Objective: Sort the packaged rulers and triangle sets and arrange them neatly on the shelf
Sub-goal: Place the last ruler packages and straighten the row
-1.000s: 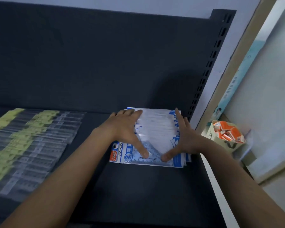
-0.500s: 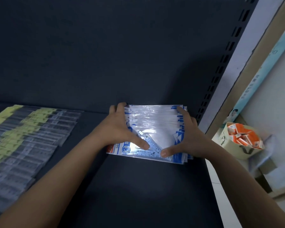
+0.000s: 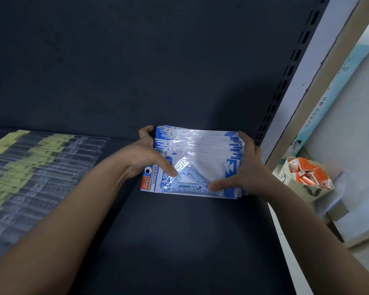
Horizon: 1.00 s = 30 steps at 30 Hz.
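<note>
My left hand [image 3: 144,158] and right hand [image 3: 250,169] clamp the stack of triangle sets [image 3: 197,158] (fanned) on the shelf [image 3: 179,241], right of the rulers [image 3: 30,171].

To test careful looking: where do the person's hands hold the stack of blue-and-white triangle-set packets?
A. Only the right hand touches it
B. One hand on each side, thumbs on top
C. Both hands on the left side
B: the left hand and the right hand flank the stack of blue-and-white triangle-set packets, thumbs pressing the top packet.
</note>
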Available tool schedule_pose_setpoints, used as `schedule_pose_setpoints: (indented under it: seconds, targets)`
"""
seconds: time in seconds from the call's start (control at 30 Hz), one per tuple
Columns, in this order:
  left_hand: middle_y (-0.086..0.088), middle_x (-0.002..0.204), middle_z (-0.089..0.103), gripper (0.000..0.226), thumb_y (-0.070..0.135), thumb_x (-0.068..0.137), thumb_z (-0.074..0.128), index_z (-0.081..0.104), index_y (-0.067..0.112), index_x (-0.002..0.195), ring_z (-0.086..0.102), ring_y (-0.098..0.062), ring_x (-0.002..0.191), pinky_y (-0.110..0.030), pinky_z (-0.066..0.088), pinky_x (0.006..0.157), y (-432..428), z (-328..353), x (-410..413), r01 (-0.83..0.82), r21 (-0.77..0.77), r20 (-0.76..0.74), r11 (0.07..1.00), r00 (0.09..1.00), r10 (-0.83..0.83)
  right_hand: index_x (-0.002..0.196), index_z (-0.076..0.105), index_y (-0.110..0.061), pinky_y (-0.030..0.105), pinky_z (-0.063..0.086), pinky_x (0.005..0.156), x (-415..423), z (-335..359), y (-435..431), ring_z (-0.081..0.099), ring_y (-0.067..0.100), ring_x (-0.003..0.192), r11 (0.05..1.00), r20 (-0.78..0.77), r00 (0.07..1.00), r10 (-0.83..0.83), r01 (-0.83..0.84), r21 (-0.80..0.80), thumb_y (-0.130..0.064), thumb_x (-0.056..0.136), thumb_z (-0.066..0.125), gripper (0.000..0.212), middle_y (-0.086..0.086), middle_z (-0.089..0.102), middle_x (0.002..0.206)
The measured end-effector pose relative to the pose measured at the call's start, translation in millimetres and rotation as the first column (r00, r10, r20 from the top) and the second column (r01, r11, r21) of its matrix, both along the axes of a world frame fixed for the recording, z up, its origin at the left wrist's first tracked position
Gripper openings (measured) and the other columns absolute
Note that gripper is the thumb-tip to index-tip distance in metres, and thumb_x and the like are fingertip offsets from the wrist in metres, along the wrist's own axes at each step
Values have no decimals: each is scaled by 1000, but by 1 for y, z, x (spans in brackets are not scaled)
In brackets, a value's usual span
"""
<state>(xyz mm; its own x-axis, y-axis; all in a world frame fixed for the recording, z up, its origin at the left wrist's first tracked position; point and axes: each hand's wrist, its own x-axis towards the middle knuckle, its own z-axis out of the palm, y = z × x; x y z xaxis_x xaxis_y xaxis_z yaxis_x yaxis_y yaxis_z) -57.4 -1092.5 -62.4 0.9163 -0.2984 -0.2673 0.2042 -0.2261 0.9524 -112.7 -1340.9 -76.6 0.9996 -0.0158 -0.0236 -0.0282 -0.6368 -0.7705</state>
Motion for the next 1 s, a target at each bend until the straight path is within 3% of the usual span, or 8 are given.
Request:
schedule_pose_setpoints:
  seconds: [0.13, 0.3, 0.4, 0.6, 0.7, 0.77, 0.87, 1.0]
  targets:
    - [-6, 96, 74, 94, -23, 51, 79, 40, 14, 127, 73, -23, 83, -34, 58, 59, 7, 1, -1, 156, 10, -7, 988, 988, -156, 144, -1, -39, 36, 37, 109, 2, -2, -1, 44, 13, 120, 996, -9, 1000, 29, -28, 79, -51, 20, 89, 154, -6, 33, 139]
    - [-5, 108, 73, 87, -10, 47, 86, 51, 20, 121, 71, -25, 95, -34, 58, 70, 15, 3, -3, 363, 122, 86, 924, 924, -374, 140, -1, -45, 0, 44, 74, -2, -12, -4, 56, -7, 97, 974, 77, 996, 48, -64, 217, -40, 27, 92, 147, -28, 44, 114]
    - [-2, 107, 73, 88, -7, 45, 89, 51, 24, 118, 72, -22, 95, -30, 58, 69, 17, 3, -3, 393, 154, 114, 907, 904, -411, 139, -5, -48, -3, 42, 73, -7, -15, -5, 57, -14, 96, 962, 144, 988, 59, -94, 256, -38, 30, 92, 146, -31, 43, 114]
    - [-6, 97, 75, 69, -9, 42, 91, 66, 17, 101, 73, -25, 88, -33, 59, 68, 12, 0, -2, 279, 143, 260, 950, 915, -308, 143, 0, -42, -2, 40, 81, -15, -19, -8, 50, -22, 102, 952, 282, 958, 54, -135, 276, -35, 37, 92, 141, -41, 39, 115]
    - [-4, 98, 75, 74, -7, 38, 93, 67, 15, 104, 72, -23, 90, -36, 59, 73, 8, -1, -2, 202, 107, 345, 973, 911, -227, 142, 7, -42, 2, 44, 79, -18, -20, -7, 52, -17, 104, 947, 319, 947, 24, -124, 297, -32, 38, 92, 135, -31, 40, 119]
    - [-1, 100, 74, 76, -10, 39, 92, 66, 16, 106, 72, -19, 91, -31, 58, 72, 6, -2, -3, 167, 84, 407, 982, 894, -187, 143, 9, -38, 5, 46, 82, -19, -20, -6, 52, -16, 104, 946, 359, 933, 4, -120, 300, -28, 40, 94, 134, -32, 41, 119]
    - [1, 100, 74, 76, -9, 41, 92, 66, 16, 108, 72, -16, 91, -25, 57, 71, 3, -5, -5, 130, 64, 477, 989, 867, -145, 146, 6, -30, 4, 44, 85, -20, -17, -6, 50, -16, 108, 959, 449, 893, 11, -136, 248, -20, 45, 94, 134, -51, 37, 114]
    - [3, 96, 75, 74, -2, 41, 95, 66, 18, 106, 72, -13, 87, -23, 56, 70, 1, -9, -5, 64, 18, 530, 998, 846, -64, 147, 4, -26, 16, 46, 95, -13, -7, -7, 49, -7, 118, 971, 535, 843, 45, -163, 174, -23, 51, 94, 131, -48, 31, 126]
